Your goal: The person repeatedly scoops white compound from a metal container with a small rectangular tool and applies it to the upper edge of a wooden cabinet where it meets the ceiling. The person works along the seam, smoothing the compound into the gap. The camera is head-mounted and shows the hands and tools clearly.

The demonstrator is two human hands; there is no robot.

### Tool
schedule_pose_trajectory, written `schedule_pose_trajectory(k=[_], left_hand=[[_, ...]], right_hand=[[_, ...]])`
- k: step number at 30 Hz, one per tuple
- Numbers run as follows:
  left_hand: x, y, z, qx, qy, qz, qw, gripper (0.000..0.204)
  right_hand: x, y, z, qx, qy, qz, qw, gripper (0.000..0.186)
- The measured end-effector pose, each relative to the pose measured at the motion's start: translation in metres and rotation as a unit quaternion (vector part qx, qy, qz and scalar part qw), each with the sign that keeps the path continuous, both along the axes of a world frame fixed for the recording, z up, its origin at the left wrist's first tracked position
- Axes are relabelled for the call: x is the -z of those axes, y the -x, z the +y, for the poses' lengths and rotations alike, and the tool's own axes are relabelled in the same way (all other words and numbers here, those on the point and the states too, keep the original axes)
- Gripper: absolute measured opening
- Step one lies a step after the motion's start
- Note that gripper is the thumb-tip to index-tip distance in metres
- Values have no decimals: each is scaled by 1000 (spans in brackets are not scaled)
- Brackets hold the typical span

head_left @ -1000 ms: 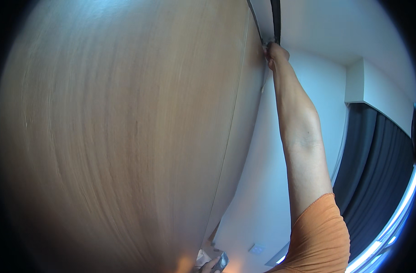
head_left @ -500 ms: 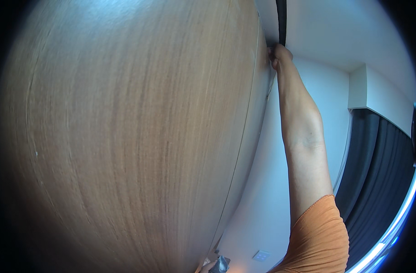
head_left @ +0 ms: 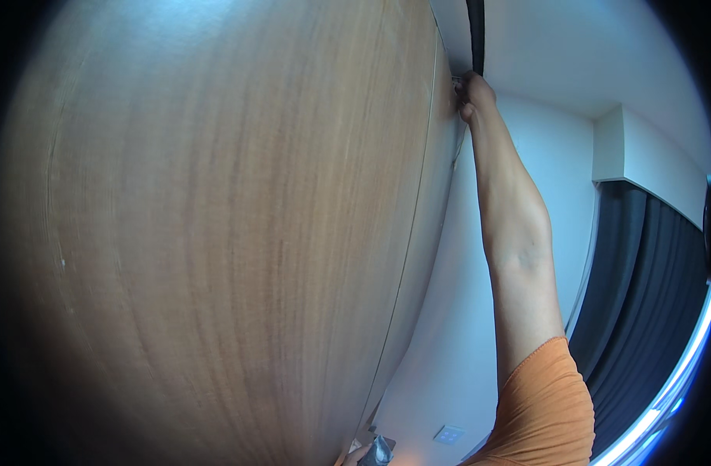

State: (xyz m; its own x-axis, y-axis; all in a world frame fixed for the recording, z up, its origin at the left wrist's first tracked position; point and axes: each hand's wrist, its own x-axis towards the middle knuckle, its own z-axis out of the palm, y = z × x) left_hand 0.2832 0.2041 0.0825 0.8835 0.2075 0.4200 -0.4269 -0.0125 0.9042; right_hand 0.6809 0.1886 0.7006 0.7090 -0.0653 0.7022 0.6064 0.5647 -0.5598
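My right arm, in a short orange sleeve, stretches up to the top of a large wood-grain panel [head_left: 239, 233]. There my right hand [head_left: 477, 95] is closed, its fingers curled against the panel's far right side. A small pale bit shows at the fingertips, but what they hold is too small to make out. Low in the picture, only a part of my left hand [head_left: 356, 455] shows, beside the panel's lower edge. It is closed around a grey, shiny, crinkled thing [head_left: 377, 451], cut off by the picture's rim.
A dark strip [head_left: 477, 35] runs along the ceiling [head_left: 573, 54] just above my right hand. Behind the arm stands a pale wall [head_left: 449, 342] with a white switch plate [head_left: 449, 434]. Dark curtains [head_left: 627, 287] hang at the right beneath a boxed ledge [head_left: 609, 147].
My right hand has turned slightly at the panel's top, and its fingers show a little darker and more curled. The view has shifted very slightly. My left hand stays low.
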Motion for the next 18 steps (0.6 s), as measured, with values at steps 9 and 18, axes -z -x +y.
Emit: schedule_pose_trajectory(k=[9,18], left_hand=[[2,0,1,-4,-3,-10,1000,47],[10,14,17,-31,-7,-56,998,48]], right_hand=[[24,27,-14,-90,9,-44,995,4],[203,102,-94,-111,43,-114,986,20]])
